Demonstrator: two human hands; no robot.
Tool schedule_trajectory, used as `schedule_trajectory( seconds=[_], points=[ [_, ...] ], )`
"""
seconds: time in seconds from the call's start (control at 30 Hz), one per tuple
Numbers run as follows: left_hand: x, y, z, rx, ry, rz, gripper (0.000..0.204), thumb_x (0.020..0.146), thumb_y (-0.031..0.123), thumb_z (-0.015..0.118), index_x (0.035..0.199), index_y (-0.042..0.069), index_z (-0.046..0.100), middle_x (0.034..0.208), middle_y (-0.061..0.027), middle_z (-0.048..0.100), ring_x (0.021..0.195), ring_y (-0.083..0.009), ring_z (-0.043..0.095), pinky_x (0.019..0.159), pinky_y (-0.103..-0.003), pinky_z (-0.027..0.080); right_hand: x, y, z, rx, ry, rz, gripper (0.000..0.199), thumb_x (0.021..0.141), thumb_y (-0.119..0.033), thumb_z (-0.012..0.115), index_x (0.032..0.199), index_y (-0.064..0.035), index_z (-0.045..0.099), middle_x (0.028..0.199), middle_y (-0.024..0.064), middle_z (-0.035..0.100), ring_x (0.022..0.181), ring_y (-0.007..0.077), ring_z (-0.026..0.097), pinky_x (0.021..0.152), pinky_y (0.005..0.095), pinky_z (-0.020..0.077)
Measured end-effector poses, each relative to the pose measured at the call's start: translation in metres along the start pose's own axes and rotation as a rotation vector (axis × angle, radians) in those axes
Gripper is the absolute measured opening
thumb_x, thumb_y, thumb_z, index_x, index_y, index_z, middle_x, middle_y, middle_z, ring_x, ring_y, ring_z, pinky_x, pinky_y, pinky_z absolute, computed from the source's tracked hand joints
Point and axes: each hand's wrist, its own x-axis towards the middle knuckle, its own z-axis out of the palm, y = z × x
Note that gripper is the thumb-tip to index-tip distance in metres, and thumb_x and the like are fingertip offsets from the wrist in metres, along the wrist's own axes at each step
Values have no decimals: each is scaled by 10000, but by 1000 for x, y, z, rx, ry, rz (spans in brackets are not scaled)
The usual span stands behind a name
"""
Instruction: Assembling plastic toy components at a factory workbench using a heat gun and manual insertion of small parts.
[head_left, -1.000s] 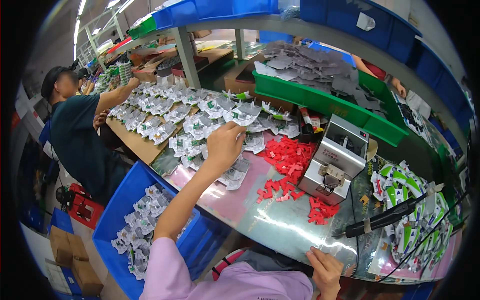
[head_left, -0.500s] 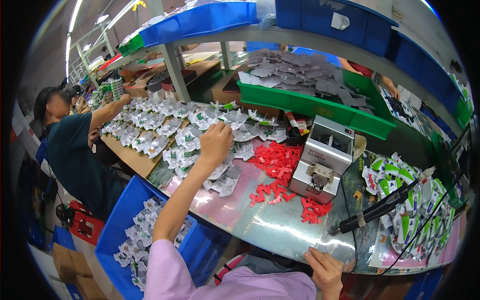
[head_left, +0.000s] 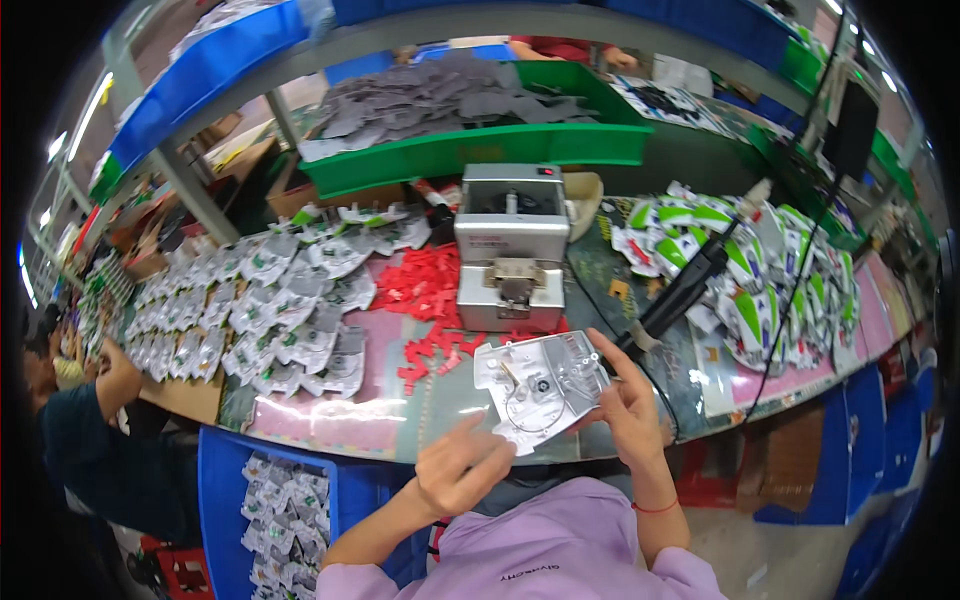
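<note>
My right hand [head_left: 632, 412] grips a white plastic housing [head_left: 530, 390] by its right edge, thumb and fingers on either side. The housing is tilted, its inner side up, showing a small dark round part, a thin wire and a clear section. By its lower left corner is my left hand [head_left: 462, 468], slightly blurred, fingers loosely apart and nothing seen in them. Just beyond the housing stands a silver box-shaped machine [head_left: 510, 240]. Small red plastic pieces [head_left: 415, 285] lie heaped along its left side.
Rows of similar white housings [head_left: 290, 320] cover the bench's left. Green-and-white shells [head_left: 760, 260] pile up at right, behind a black rod-like tool [head_left: 680, 300]. A green tray [head_left: 480, 150] holds grey sheets. A blue bin [head_left: 225, 490] of housings sits below; a co-worker [head_left: 110, 470] is far left.
My left hand has come back from the rows of housings to in front of me. The white housing is now in my right hand, which has risen. The view has turned right.
</note>
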Motion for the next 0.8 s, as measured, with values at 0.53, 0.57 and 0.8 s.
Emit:
schedule_trajectory(
  seconds=[0.53,0.57,0.8],
  points=[
    [-6,30,31,-1609,-137,-1215,521,751,-31,591,1204,-11,335,1094,-147,496,917,-217,559,561,-317,545,-1,-10,-21,-312,-36,184,422,823,-75,520,1234,1,464,1016,60,587,827,56,542,699,187,440],
    [-7,31,33,-1625,-145,-1219,542,750,-41,589,1218,10,321,1099,-131,487,954,-210,543,568,-316,548,1,-8,-25,-342,-120,171,422,847,-87,503,1259,-29,437,1001,54,590,737,49,544,597,188,461],
    [-8,39,45,-1729,-60,-1269,519,764,-50,576,1214,27,330,1112,-110,469,947,-200,543,639,-326,552,7,-28,1,-1073,-85,-90,371,782,-82,575,1152,-88,551,878,109,588,668,230,560,561,314,453]
  ],
)
